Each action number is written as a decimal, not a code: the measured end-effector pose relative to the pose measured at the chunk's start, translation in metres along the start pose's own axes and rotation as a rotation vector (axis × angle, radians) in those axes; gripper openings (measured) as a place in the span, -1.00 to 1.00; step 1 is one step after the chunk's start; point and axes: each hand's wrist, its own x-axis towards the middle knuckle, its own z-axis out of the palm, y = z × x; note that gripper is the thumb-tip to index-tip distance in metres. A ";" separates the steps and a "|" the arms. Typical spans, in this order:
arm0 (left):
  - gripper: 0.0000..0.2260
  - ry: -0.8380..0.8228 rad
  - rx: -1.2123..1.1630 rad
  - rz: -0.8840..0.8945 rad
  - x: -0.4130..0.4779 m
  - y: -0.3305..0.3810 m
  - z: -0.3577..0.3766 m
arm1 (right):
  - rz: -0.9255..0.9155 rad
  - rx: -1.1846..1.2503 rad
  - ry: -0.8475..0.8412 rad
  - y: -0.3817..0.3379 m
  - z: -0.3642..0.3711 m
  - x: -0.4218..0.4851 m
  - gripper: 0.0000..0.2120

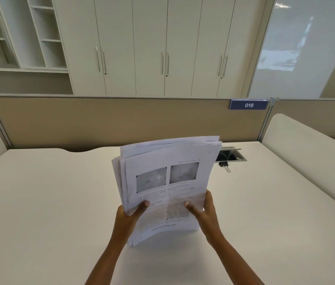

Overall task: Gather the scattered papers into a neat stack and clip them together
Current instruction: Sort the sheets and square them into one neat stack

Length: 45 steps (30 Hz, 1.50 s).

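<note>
Papers [165, 188] stand upright on their lower edge at the near middle of the desk [49, 202], held between both hands. At the near side, the left hand [130, 212] wraps the stack's left edge, thumb across the printed front page and fingers hidden behind; the right hand [204, 212] clasps the right edge the same way, thumb on the front. Both are closed on the stack, not spread. The bottom edge bows slightly where it meets the desk, and higher up the sheets are not yet flush: several corners and edges fan out at the top and along the left side.

Judging by that, the gathering looks finished, since no loose sheet shows on the desk, and the squaring step is in hand. The next move probably calls for a looser hold, so the sheets can drop level against the desk, with the same done on a side edge.

Farther off, to the right and partly behind the stack's upper corner, a black binder clip [224, 165] lies on the desk, just in front of the cable hatch [233, 155]. Reaching it will call for one hand to let go while the other keeps the squared edges pinched.
</note>
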 end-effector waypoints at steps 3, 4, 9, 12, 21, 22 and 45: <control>-0.21 0.066 -0.028 0.026 -0.001 0.008 0.003 | -0.043 -0.068 0.021 0.001 0.003 0.000 -0.56; -0.20 0.066 -0.027 0.043 -0.001 0.010 0.003 | -0.054 -0.076 0.039 0.000 0.002 0.001 -0.53; -0.25 0.103 -0.051 0.040 -0.002 0.012 0.003 | -0.078 -0.107 -0.086 -0.004 0.003 0.000 -0.62; -0.24 0.127 -0.022 0.029 -0.002 0.012 0.003 | -0.094 -0.050 0.038 -0.008 0.004 0.004 -0.68; -0.27 0.121 -0.014 0.125 0.006 0.037 0.002 | -0.153 -0.028 0.034 -0.026 0.005 0.008 -0.65; -0.25 0.105 -0.012 0.132 0.008 0.040 0.000 | -0.144 -0.030 0.017 -0.028 0.004 0.008 -0.64; -0.78 -0.080 0.005 0.130 0.018 0.051 -0.010 | -0.816 -1.246 -0.218 -0.167 0.118 -0.009 -0.44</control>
